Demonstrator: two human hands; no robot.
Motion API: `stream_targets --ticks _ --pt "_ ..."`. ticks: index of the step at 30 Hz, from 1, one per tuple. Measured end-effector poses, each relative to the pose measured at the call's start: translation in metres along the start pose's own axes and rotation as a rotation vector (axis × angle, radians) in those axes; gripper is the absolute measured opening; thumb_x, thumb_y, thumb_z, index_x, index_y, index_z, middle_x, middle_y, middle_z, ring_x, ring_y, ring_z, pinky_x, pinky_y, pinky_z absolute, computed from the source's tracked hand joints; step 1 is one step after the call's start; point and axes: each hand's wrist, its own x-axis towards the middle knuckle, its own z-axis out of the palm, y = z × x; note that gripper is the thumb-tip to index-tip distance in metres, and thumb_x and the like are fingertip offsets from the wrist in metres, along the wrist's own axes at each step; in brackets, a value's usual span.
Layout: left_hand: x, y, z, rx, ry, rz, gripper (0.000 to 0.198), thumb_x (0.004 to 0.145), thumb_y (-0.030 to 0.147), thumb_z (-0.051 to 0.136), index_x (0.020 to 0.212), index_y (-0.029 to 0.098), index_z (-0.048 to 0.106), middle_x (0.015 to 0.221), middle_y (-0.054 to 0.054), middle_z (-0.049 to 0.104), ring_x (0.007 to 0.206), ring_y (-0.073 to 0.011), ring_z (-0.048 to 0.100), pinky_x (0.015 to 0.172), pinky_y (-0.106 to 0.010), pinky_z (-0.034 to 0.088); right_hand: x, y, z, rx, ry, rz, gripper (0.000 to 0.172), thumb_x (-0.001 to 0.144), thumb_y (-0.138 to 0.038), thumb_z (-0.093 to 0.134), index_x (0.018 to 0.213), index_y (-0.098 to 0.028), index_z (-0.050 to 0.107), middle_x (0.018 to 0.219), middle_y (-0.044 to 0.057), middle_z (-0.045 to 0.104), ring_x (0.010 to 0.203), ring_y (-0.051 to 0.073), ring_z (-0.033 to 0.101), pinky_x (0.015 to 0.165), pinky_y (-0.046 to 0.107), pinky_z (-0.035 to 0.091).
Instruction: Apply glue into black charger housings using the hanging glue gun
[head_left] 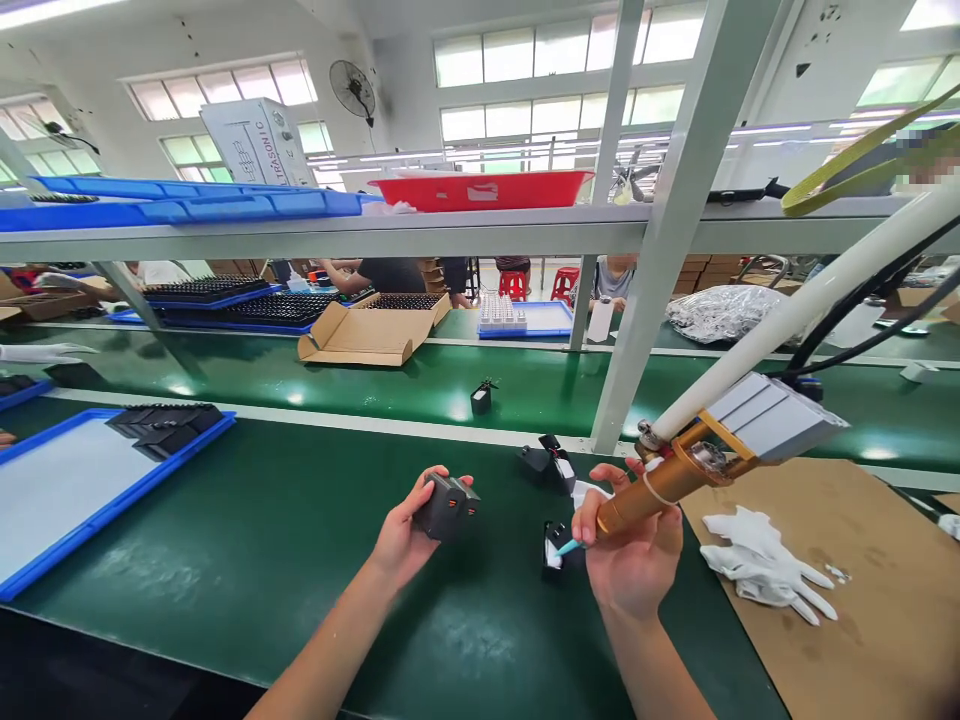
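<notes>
My left hand (403, 548) is closed around a small black plastic housing (441, 510), with orange-red spots on the side facing right. My right hand (632, 570) grips the gold cylinder of a glue dispensing gun (652, 497), which has a grey block at its rear. A thin light-blue nozzle (573, 546) sticks out toward the left, its tip at or just over a black part with a white face (553, 558) on the green table. Whether the tip touches it I cannot tell. Behind that lie more black parts (537, 461) with white pieces.
White gloves (754, 560) lie on a cardboard sheet (855, 510) at right. A blue-rimmed tray (225, 425) with black parts is at left. A slanted metal post (626, 370) stands ahead. One black part (481, 400) sits on the green belt (375, 390). Co-workers are beyond.
</notes>
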Motion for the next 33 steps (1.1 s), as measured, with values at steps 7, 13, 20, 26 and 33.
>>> stream_targets --ticks 7,13,20,26,33 --pt "0.061 -0.011 -0.031 0.932 0.202 0.251 0.027 0.083 0.037 0.054 0.108 0.026 0.055 0.13 -0.008 0.045 0.124 -0.0284 0.042 0.102 -0.047 0.037 0.001 0.0 -0.002 0.012 -0.003 -0.021 0.036 0.088 -0.055 0.039 0.106 -0.028 0.055 0.093 0.002 0.061 0.041 0.009 0.05 0.04 0.027 0.042" --pt "0.082 -0.003 -0.054 1.072 0.039 0.194 0.049 0.075 0.037 0.066 0.122 0.031 0.053 0.127 -0.007 0.052 0.116 -0.028 0.053 0.096 -0.041 0.043 0.002 0.001 -0.004 0.027 0.028 0.008 0.038 0.085 -0.058 0.043 0.104 -0.028 0.057 0.093 0.003 0.062 0.042 0.01 0.051 0.04 0.028 0.044" --pt "0.194 0.042 -0.061 1.21 0.195 0.019 0.063 0.086 0.042 0.06 0.138 0.016 0.036 0.133 -0.018 0.049 0.123 -0.0312 0.048 0.101 -0.045 0.039 0.005 0.007 -0.013 0.104 0.027 0.129 0.047 0.078 -0.066 0.051 0.103 -0.027 0.061 0.066 0.002 0.062 0.04 0.013 0.051 0.041 0.027 0.043" --pt "0.247 0.048 -0.049 1.216 0.252 -0.109 0.033 0.09 0.031 0.059 0.119 0.017 0.055 0.119 -0.008 0.058 0.102 -0.0222 0.06 0.084 -0.041 0.053 0.022 0.017 -0.038 0.099 -0.144 0.235 0.048 0.074 -0.07 0.051 0.09 -0.027 0.064 0.052 0.001 0.058 0.035 0.019 0.054 0.037 0.035 0.047" --pt "0.199 0.074 -0.03 1.183 0.132 0.063 0.029 0.085 0.033 0.063 0.11 0.017 0.061 0.112 -0.008 0.064 0.104 -0.025 0.06 0.089 -0.039 0.048 0.024 0.019 -0.042 0.09 -0.217 0.161 0.05 0.074 -0.07 0.05 0.093 -0.026 0.065 0.05 0.002 0.058 0.034 0.019 0.054 0.035 0.032 0.046"
